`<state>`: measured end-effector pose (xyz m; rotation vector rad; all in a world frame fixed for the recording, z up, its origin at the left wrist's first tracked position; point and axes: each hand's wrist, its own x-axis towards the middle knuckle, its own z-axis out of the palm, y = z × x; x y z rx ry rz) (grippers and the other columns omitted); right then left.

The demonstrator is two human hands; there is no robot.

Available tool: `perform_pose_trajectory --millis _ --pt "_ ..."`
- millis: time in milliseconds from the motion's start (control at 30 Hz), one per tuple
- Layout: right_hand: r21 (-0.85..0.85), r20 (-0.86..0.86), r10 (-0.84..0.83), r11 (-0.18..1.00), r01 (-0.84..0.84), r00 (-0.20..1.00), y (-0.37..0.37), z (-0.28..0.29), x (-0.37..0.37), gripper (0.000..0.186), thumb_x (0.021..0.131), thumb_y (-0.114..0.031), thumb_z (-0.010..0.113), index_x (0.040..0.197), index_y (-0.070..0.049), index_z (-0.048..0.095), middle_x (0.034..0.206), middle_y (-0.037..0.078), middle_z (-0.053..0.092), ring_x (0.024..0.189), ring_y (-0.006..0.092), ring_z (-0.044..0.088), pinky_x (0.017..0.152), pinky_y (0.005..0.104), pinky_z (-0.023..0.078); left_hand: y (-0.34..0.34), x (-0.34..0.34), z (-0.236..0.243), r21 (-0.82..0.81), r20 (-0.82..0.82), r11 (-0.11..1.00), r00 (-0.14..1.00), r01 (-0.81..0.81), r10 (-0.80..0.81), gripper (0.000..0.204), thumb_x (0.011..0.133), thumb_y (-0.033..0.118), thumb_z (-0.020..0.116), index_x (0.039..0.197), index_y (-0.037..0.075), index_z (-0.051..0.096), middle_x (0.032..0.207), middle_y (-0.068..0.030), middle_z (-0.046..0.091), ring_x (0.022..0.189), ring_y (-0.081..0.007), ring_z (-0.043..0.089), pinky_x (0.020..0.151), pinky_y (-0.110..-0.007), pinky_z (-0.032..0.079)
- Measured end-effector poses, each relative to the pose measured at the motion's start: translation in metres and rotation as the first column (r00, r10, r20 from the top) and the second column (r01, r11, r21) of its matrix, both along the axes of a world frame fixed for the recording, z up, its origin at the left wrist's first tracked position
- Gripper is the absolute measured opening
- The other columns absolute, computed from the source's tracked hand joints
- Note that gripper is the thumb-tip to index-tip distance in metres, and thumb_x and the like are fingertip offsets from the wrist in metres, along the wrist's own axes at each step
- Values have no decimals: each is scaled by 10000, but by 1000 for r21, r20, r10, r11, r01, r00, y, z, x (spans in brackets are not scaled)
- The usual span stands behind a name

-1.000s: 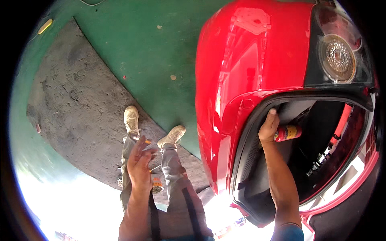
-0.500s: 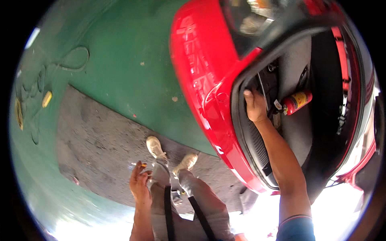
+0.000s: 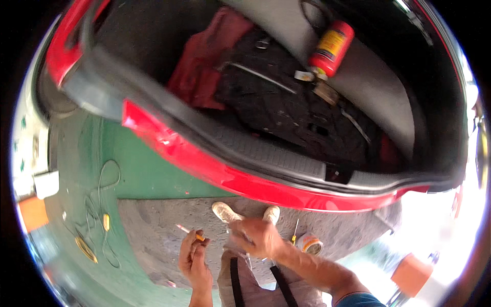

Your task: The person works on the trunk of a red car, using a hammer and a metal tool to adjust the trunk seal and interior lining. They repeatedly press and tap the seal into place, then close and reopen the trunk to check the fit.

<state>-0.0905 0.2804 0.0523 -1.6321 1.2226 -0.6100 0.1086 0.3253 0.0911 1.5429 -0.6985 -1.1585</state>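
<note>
My left hand [image 3: 197,258], low in the middle, pinches a lit-or-unlit cigarette [image 3: 184,230] with a white body and orange filter. My right hand [image 3: 255,236] is motion-blurred to its right, over my legs below the red bumper [image 3: 266,191]; whether it holds anything is unclear. Beyond both hands the car's open trunk [image 3: 240,146] shows a dark lining, a red piece [image 3: 194,71], a metal rod [image 3: 261,78] and a red fire extinguisher [image 3: 331,48] with a yellow label.
A grey mat [image 3: 148,220] lies under my shoes [image 3: 225,212], with a tin [image 3: 312,244] and yellow-handled screwdriver [image 3: 294,235]. Cables [image 3: 102,184] and a yellow-cased object [image 3: 106,221] lie left on the green floor [image 3: 143,169]. Orange boxes [image 3: 33,212] stand at the rim.
My view has swung round to face into the trunk. My right hand has left the trunk's edge and moved down beside my left hand, which still holds the cigarette.
</note>
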Motion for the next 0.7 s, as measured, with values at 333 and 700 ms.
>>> perform_pose_trajectory --millis 333,700 --pt "638 -697 12 466 612 717 308 -101 -210 370 872 -411 639 1093 -128 728 1008 200 729 944 395 707 783 515 566 -22 -187 168 -114 -406 774 682 623 -609 250 943 257 678 1161 148 623 1025 -127 669 783 -349 641 627 -444 512" --pt "751 -539 -528 52 658 657 368 -110 -166 410 907 -397 598 1161 -96 710 1058 199 732 1041 388 685 917 483 536 14 -339 194 -382 -664 429 80 818 -744 325 1067 339 480 1117 36 587 926 -125 606 810 -359 651 635 -456 515"
